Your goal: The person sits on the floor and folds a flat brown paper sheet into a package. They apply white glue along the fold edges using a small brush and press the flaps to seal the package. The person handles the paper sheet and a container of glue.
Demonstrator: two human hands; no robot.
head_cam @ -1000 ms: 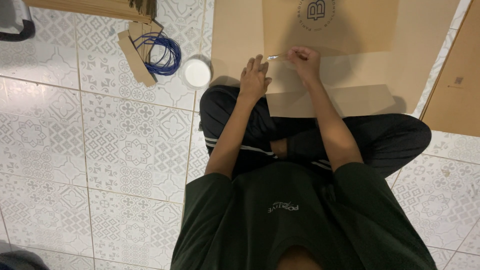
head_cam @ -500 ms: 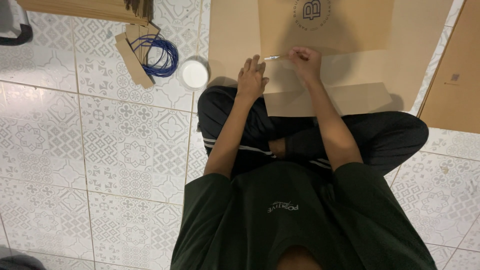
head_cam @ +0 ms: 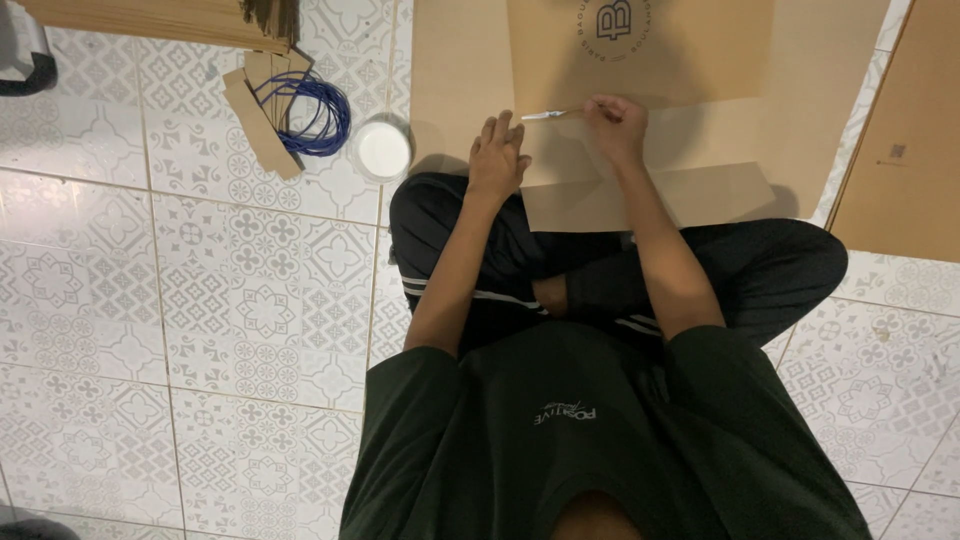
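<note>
I sit cross-legged on a tiled floor with a flat brown paper bag (head_cam: pixel 690 60) lying on a larger brown sheet (head_cam: pixel 455 70) in front of my knees. My left hand (head_cam: pixel 498 157) rests flat, fingers apart, on the bag's near left edge. My right hand (head_cam: pixel 616 126) is closed around a thin white stick-like tool (head_cam: pixel 545 115) whose tip points left toward my left fingers. The bag has a round dark printed emblem (head_cam: pixel 613 22) near its top.
A small round white container (head_cam: pixel 384 150) stands on the floor left of the sheet. A coil of blue cord (head_cam: pixel 310 112) lies on cardboard strips (head_cam: pixel 258 125) beyond it. A stack of brown sheets (head_cam: pixel 150 20) lies far left, another brown sheet (head_cam: pixel 905 150) at right.
Both hands have stayed on the bag's near edge. The view has shifted slightly, so the bag and hands sit a little higher in the picture.
</note>
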